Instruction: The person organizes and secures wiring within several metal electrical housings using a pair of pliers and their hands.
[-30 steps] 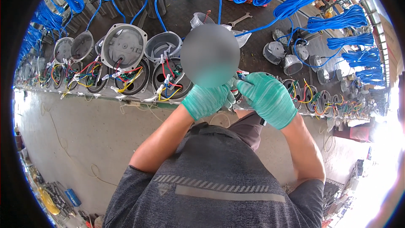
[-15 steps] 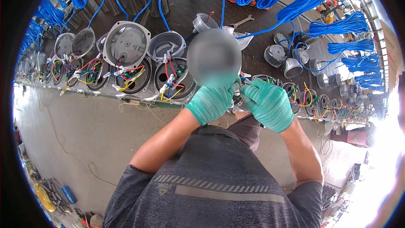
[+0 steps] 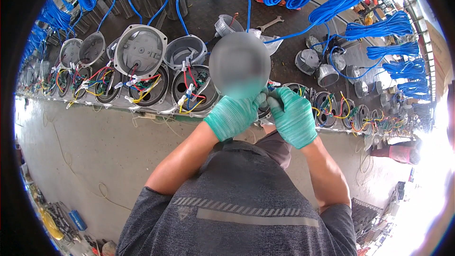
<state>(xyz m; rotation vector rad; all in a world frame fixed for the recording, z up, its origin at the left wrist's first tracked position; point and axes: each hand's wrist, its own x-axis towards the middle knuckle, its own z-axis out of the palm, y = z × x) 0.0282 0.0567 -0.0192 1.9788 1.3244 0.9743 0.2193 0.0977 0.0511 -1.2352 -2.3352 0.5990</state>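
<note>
A workshop: wired metal housings point(image 3: 141, 47), blue cable coils point(image 3: 379, 29), wrench point(image 3: 270, 23) on a dark bench point(image 3: 289, 61)

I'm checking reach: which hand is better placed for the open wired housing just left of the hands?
Probably the left hand: it is close beside the open wired housing, while the right hand is farther away, beyond the left. What either holds is unclear.

Gloved left hand point(image 3: 233, 116) and right hand point(image 3: 294, 119) sit close together at centre; from there, wrench point(image 3: 271, 23) lies at 1 o'clock, coil point(image 3: 379, 27) at 2, housing point(image 3: 140, 50) at 10.
</note>
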